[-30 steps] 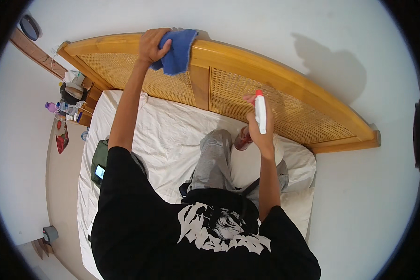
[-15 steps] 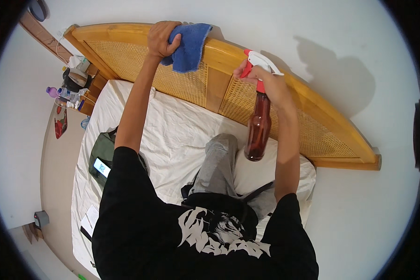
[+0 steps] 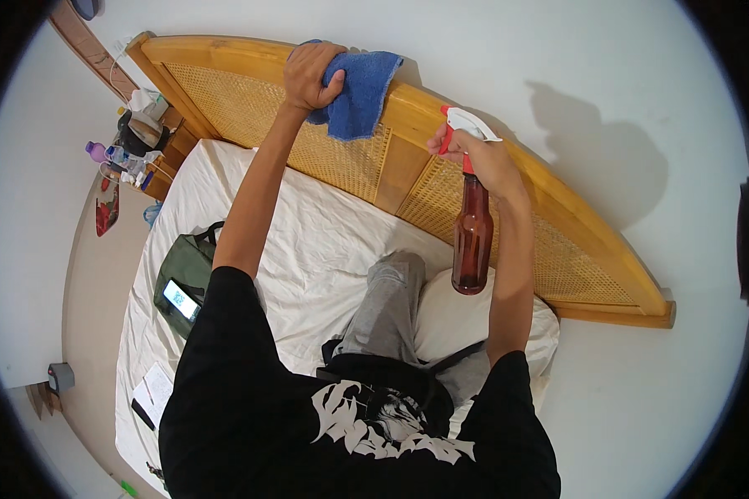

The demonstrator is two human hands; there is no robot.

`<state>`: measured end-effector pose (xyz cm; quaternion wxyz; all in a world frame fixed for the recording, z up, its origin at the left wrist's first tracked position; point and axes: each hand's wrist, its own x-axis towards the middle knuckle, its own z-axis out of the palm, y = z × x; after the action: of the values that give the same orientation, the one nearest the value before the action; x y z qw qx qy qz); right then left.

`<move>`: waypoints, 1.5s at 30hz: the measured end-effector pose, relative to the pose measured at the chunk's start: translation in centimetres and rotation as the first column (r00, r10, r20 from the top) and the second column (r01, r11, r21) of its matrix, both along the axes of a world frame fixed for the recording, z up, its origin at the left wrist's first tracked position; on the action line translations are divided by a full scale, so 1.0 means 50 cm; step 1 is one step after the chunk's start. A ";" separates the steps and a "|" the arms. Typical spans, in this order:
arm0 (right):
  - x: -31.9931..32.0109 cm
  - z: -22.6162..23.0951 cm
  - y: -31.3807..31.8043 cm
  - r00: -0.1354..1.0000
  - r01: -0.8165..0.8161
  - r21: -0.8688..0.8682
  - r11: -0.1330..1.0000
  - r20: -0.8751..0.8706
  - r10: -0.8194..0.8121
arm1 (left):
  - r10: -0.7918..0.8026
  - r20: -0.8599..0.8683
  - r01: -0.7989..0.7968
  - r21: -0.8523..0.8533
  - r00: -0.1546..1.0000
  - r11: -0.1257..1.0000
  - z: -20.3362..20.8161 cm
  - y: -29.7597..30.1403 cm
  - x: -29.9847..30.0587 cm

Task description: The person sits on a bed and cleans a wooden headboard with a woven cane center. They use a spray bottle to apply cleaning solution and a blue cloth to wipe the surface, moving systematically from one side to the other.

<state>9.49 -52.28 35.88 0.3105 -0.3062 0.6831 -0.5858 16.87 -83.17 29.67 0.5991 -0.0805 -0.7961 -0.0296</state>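
Observation:
A blue cloth (image 3: 364, 93) lies draped over the top rail of a wooden headboard (image 3: 250, 54) with woven cane panels. My left hand (image 3: 313, 76) is closed over the rail, gripping the cloth at its left side. My right hand (image 3: 487, 162) holds a spray bottle (image 3: 473, 237) by its neck, with the fingers at the red trigger under a white head. The bottle is see-through reddish brown and hangs nearly upright in front of the right-hand cane panel, its base over a pillow (image 3: 441, 320).
I kneel on a bed with a white sheet (image 3: 308, 224). On its left lie a green bag (image 3: 185, 274), a lit phone (image 3: 181, 300) and papers (image 3: 154, 387). A bedside table (image 3: 175, 148) with a kettle (image 3: 141, 133) and bottles stands at the far left. Behind the headboard is a white wall (image 3: 491, 50).
My left hand and the blue cloth have slid a little to the right along the rail. The spray bottle stays in my right hand, and the whole view has shifted slightly.

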 end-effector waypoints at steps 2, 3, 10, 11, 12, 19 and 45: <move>0.000 0.001 -0.001 1.000 0.005 0.026 1.000 -0.022 -0.005 | 0.001 -0.004 -0.001 0.001 1.000 1.000 0.000 0.001 0.000; -0.001 0.002 -0.002 0.999 -0.003 0.027 1.000 -0.035 0.004 | 0.002 -0.005 -0.002 0.005 1.000 1.000 0.000 0.001 0.000; -0.010 0.007 -0.008 0.998 0.000 0.097 0.995 -0.061 0.006 | 0.013 0.002 -0.013 0.014 1.000 1.000 0.002 0.007 0.004; -0.009 0.008 -0.009 0.998 0.007 0.120 0.993 -0.065 0.001 | 0.015 -0.006 -0.015 0.011 1.000 1.000 0.002 0.007 0.003; -0.008 0.010 -0.010 0.998 0.029 0.146 0.989 -0.056 -0.021 | 0.013 -0.015 -0.013 0.009 1.000 1.000 0.003 0.007 0.002; 0.030 0.025 0.073 0.998 0.025 -0.060 0.998 0.065 -0.021 | 0.035 0.041 -0.037 0.040 0.999 0.999 0.008 0.011 0.008; 0.205 -0.053 0.501 0.983 0.154 -0.247 0.957 0.133 -0.124 | -0.081 0.243 0.075 0.036 0.967 0.997 0.029 0.427 -0.108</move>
<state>19.74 -27.23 33.22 0.2655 -0.2605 0.6024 -0.7062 11.48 -61.80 31.09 0.4960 -0.0996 -0.8595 -0.0734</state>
